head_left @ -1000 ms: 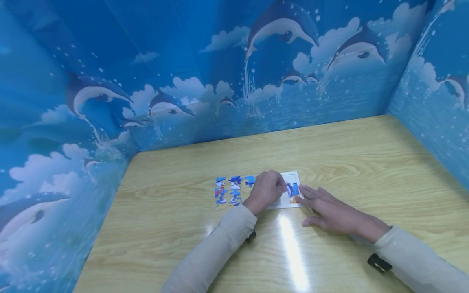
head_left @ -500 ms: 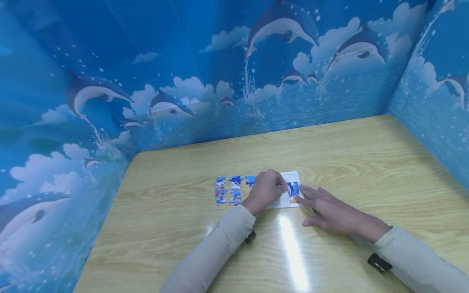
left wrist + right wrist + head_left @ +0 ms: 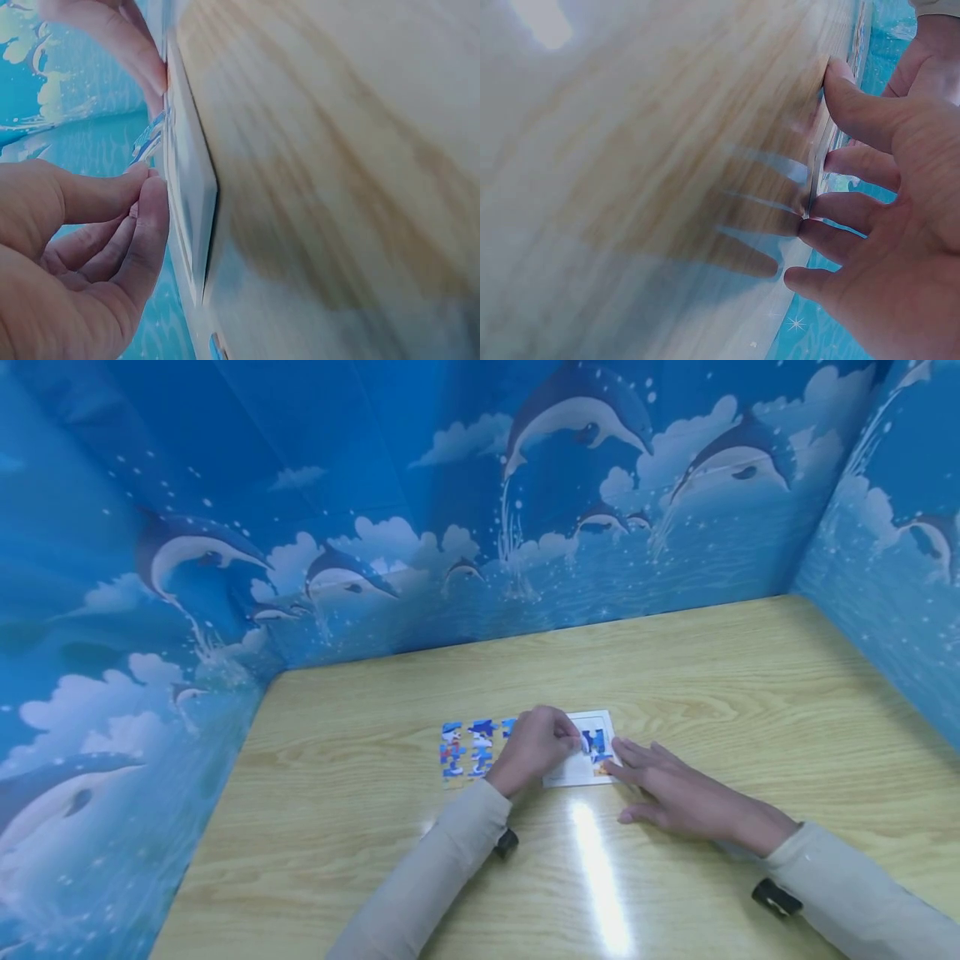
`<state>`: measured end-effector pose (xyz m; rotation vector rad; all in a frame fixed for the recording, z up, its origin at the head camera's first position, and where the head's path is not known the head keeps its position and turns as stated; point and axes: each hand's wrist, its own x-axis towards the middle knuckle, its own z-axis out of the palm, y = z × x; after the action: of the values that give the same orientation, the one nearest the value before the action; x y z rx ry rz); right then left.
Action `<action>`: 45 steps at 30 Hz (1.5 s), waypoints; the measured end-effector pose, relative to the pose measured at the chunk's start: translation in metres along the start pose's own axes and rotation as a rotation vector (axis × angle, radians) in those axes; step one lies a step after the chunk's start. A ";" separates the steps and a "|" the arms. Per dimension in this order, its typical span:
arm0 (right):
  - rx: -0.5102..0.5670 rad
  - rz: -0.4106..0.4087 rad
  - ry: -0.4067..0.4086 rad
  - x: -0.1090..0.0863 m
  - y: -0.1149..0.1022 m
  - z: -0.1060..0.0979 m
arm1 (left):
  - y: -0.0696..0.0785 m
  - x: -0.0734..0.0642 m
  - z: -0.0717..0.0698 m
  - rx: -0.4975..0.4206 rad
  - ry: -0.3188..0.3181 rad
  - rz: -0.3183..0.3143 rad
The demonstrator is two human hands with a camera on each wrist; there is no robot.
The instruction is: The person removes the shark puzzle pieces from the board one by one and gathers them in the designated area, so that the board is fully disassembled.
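Observation:
My left hand (image 3: 531, 745) is over the white puzzle board (image 3: 564, 770). Its thumb and fingertips pinch the edge of a blue and white jigsaw piece (image 3: 147, 141), which stands tilted up from the board in the left wrist view. Other placed pieces (image 3: 602, 758), blue and orange, lie along the board's right side. My right hand (image 3: 678, 793) rests with spread, fairly straight fingers against the board's right edge. In the right wrist view, the right thumb (image 3: 855, 105) touches the table and the fingertips meet the board's edge.
Loose jigsaw pieces (image 3: 482, 753) lie in columns on the wooden table (image 3: 360, 827), left of the board. One blue piece (image 3: 508, 727) is partly hidden by the left hand. A dolphin-print backdrop (image 3: 450, 527) encloses the table's back and sides.
My left hand has shifted slightly left, and the blue pieces on the board's right side now sit a little differently, with one tilted at the fingertips. The right hand has stayed still.

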<state>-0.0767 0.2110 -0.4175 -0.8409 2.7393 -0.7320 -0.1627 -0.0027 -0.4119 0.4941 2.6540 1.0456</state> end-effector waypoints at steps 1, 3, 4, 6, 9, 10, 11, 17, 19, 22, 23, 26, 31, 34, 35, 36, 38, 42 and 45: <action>-0.003 0.001 0.000 0.000 0.000 0.000 | -0.001 -0.001 -0.002 0.005 0.003 0.003; -0.003 0.006 -0.002 0.000 -0.001 -0.001 | -0.003 -0.002 -0.006 0.009 0.008 0.007; -0.004 0.009 -0.003 0.000 -0.001 -0.001 | -0.004 -0.002 -0.007 0.011 0.011 0.008; -0.002 0.011 -0.005 0.000 -0.001 -0.001 | -0.008 -0.004 -0.011 0.014 0.014 0.010; -0.001 0.007 -0.003 0.000 -0.001 -0.001 | -0.014 -0.006 -0.017 0.007 0.013 0.008; -0.003 0.005 -0.001 0.000 -0.001 -0.001 | -0.017 -0.006 -0.018 0.006 0.013 0.008; -0.004 0.004 -0.001 0.000 -0.001 -0.001 | -0.019 -0.007 -0.020 0.003 0.013 0.007; -0.003 0.000 0.009 0.000 -0.001 0.000 | -0.032 -0.015 -0.032 0.008 0.029 -0.018; 0.002 -0.002 0.011 0.000 0.000 0.000 | -0.034 -0.017 -0.035 0.016 0.039 -0.032; 0.007 0.003 0.010 -0.001 0.000 0.000 | -0.038 -0.020 -0.041 0.017 0.053 -0.050; 0.010 0.001 0.010 -0.001 0.000 0.000 | -0.040 -0.021 -0.042 0.017 0.056 -0.054; 0.015 0.006 0.006 -0.001 0.000 0.000 | -0.044 -0.024 -0.047 0.017 0.062 -0.065; 0.022 0.007 -0.004 0.000 0.000 0.000 | -0.051 -0.028 -0.052 0.022 0.065 -0.070; 0.023 0.008 -0.007 0.000 0.000 0.000 | -0.055 -0.030 -0.055 0.028 0.066 -0.075; 0.023 0.008 -0.008 0.000 0.000 0.000 | -0.057 -0.030 -0.057 0.029 0.066 -0.072; 0.025 0.009 -0.008 0.000 0.000 0.000 | -0.059 -0.030 -0.058 0.029 0.067 -0.072; 0.028 0.008 -0.005 0.000 -0.001 0.000 | -0.061 -0.031 -0.060 0.030 0.064 -0.072; 0.024 -0.001 0.008 0.000 0.000 0.000 | -0.065 -0.033 -0.064 0.016 0.047 -0.073; 0.021 -0.002 0.010 0.000 0.000 0.001 | -0.065 -0.035 -0.066 0.006 0.033 -0.085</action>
<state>-0.0763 0.2104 -0.4179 -0.8380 2.7349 -0.7659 -0.1679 -0.1015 -0.4068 0.3649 2.6823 1.0292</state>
